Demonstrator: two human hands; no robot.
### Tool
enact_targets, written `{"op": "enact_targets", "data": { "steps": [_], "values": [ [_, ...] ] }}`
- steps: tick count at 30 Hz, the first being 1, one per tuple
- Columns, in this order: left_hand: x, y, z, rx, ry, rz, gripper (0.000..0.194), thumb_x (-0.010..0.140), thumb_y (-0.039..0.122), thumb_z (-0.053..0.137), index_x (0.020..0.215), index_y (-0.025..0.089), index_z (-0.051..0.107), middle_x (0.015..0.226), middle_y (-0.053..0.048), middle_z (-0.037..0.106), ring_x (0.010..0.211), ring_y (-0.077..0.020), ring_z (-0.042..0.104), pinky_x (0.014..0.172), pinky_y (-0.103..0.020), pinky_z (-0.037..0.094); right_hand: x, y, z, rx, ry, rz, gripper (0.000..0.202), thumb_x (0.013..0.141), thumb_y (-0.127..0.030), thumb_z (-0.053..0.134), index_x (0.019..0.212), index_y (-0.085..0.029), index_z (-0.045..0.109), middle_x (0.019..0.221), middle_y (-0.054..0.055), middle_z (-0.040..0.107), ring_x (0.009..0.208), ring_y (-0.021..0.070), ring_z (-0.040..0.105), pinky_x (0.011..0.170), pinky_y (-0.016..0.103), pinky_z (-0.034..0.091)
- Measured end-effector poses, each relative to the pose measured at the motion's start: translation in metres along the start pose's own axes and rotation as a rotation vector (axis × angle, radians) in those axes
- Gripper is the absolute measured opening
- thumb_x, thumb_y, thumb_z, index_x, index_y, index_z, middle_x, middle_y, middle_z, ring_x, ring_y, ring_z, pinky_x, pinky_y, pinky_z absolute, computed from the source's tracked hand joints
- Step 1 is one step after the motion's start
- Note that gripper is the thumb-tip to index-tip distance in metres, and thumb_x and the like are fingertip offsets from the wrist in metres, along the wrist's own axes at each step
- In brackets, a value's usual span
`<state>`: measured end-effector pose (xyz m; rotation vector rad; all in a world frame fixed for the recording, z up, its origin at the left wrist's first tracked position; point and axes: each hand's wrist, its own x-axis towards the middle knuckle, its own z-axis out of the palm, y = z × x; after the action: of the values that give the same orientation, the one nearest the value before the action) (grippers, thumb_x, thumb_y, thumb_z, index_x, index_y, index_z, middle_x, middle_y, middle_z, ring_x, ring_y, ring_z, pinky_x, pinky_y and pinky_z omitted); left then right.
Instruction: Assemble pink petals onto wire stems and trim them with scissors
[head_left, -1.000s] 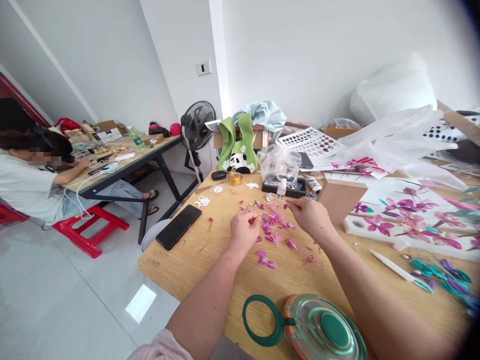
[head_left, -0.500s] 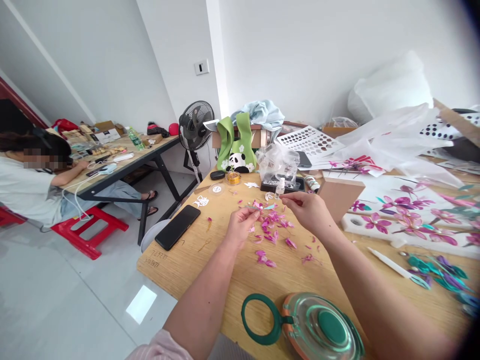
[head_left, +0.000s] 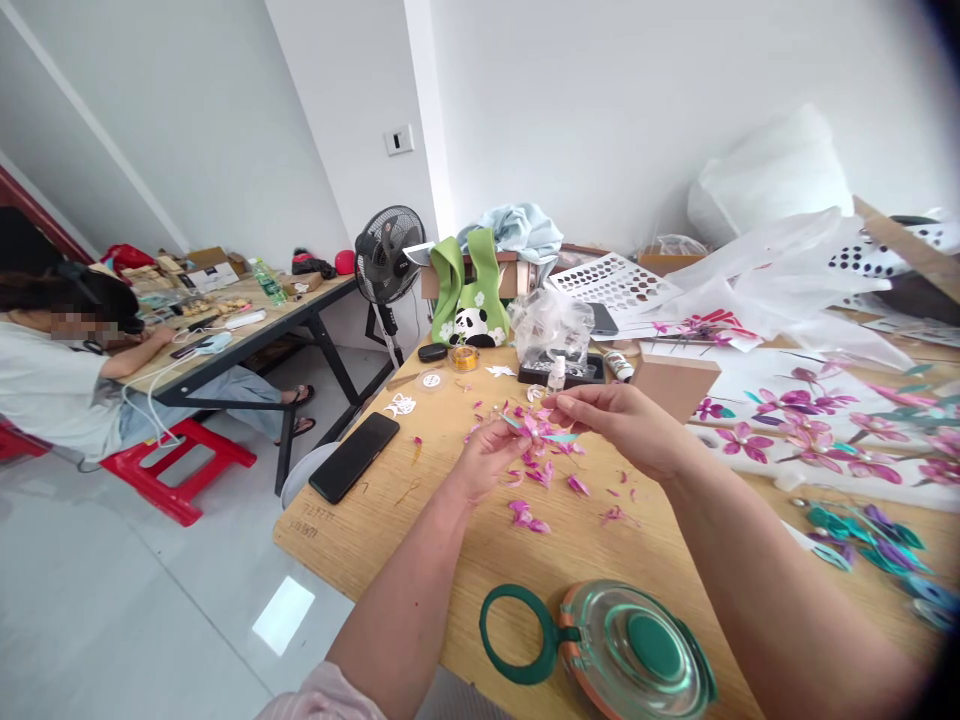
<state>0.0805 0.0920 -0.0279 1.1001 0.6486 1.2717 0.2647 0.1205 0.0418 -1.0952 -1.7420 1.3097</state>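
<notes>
Head view: left hand [head_left: 486,456], thumb and fingers pinching a pink-and-teal flower piece [head_left: 534,428], raised over the wooden table [head_left: 450,560] above loose pink petals [head_left: 529,517]. Right hand [head_left: 622,420], fingertips drawn close together beside the same piece; whether they grip anything, cannot tell. Change since the earlier frames — right hand shifted inward, gap between the hands narrowed. Partly concealed: white pen [head_left: 814,544], its upper end behind the right forearm; green-lidded container [head_left: 652,645], cut by the lower edge. Indistinct: outline of the flower piece, merging with the petals beneath. Appearance of piece: small, bright pink at centre — slim pale-teal tips extending to either side.
</notes>
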Motion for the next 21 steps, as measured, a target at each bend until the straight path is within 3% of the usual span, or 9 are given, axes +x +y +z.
{"op": "enact_targets", "data": {
  "steps": [9,14,21],
  "values": [
    [-0.002,-0.003,-0.003,0.046,-0.066,-0.085,0.025,0.068,0.036,0.075,0.079,0.014,0.068,0.074,-0.004,0.063,0.07,-0.0118,0.055,0.072,-0.027,0.041,0.001,-0.001,0.008,0.037,-0.222,0.003,0.038,0.075,-0.054,0.063,0.071,-0.016,0.066,0.058,-0.002,0.053,0.054,0.0101,0.041,0.052,0.025,0.029],
    [-0.002,-0.001,0.0,0.059,-0.054,-0.109,0.026,0.066,0.035,0.077,0.074,0.013,0.066,0.072,-0.004,0.063,0.068,-0.0118,0.055,0.07,-0.027,0.042,0.004,0.003,0.012,0.09,-0.198,0.057,0.039,0.068,-0.054,0.069,0.065,-0.016,0.061,0.054,-0.004,0.047,0.052,0.0096,0.038,0.051,0.025,0.027],
    [0.0,0.001,0.002,0.024,0.022,-0.075,0.024,0.063,0.032,0.079,0.073,0.014,0.067,0.067,-0.002,0.063,0.063,-0.0101,0.055,0.068,-0.026,0.042,0.006,0.005,0.016,0.137,-0.178,0.076,0.038,0.068,-0.052,0.069,0.067,-0.015,0.061,0.054,-0.003,0.049,0.052,0.0092,0.039,0.05,0.025,0.027]
  ]
}}
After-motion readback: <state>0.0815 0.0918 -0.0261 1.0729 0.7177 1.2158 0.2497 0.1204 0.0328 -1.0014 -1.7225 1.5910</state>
